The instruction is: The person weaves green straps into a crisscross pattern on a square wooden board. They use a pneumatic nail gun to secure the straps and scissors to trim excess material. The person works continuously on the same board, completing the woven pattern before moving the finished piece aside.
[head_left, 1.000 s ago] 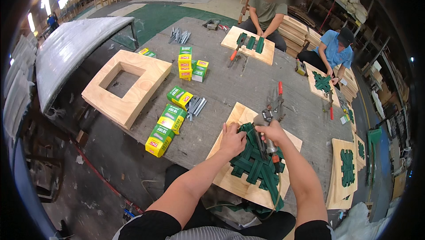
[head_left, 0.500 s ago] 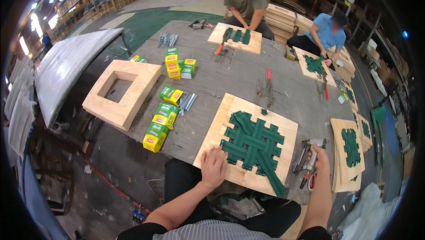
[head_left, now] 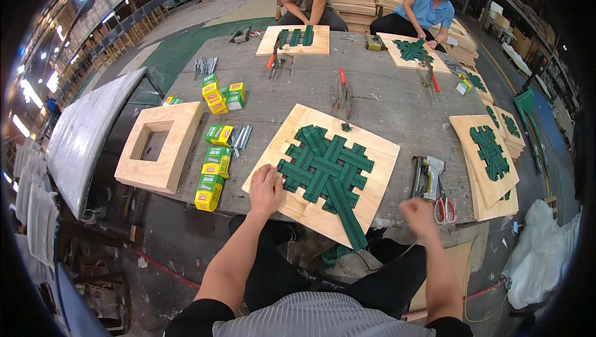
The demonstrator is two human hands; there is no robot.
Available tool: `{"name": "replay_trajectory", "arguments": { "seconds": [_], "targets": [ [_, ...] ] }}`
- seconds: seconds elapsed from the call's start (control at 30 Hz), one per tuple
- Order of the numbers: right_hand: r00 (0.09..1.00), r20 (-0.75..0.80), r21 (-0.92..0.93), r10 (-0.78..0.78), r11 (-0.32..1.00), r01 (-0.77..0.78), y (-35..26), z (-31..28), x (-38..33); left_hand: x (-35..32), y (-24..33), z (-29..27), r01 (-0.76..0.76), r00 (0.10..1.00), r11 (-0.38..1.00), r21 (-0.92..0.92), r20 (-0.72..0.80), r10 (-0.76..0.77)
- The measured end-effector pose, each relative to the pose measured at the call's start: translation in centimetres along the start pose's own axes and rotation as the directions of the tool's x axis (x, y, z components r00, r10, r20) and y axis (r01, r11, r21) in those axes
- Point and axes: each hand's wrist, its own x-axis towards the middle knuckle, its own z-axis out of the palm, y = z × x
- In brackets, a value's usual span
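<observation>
The left hand [head_left: 266, 189] lies flat, fingers spread, on the near corner of the plywood panel [head_left: 379, 150], beside its woven green webbing [head_left: 326, 172]. The right hand [head_left: 417, 211] is blurred off the worktop [head_left: 385, 101] edge; I cannot tell its grip. The panel overhangs that edge and could tip if pressed. Farther right, the staple gun [head_left: 425, 175] and red scissors [head_left: 444, 206] could be knocked off.

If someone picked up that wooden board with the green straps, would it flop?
Probably not: the wooden board looks flat and rigid. The green straps appear woven, so only the loose end past the board's edge might dangle. Overhanging the table, it might tip if pushed.
</observation>
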Motion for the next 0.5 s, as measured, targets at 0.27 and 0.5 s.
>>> {"name": "replay_trajectory", "arguments": {
  "seconds": [0.27,0.5],
  "targets": [
    [0.966,0.256,0.302,0.022,0.948,-0.102,-1.0,10.4,-10.6,-2.9,6.9,0.5,0.048,0.998,0.93,-0.366,0.045,-0.034],
    [0.879,0.477,0.735,-0.023,0.559,-0.384,-1.0,4.7,-16.3,-12.8,16.0,1.1,0.888,0.382,0.272,-0.372,0.924,0.017]
  ]
}}
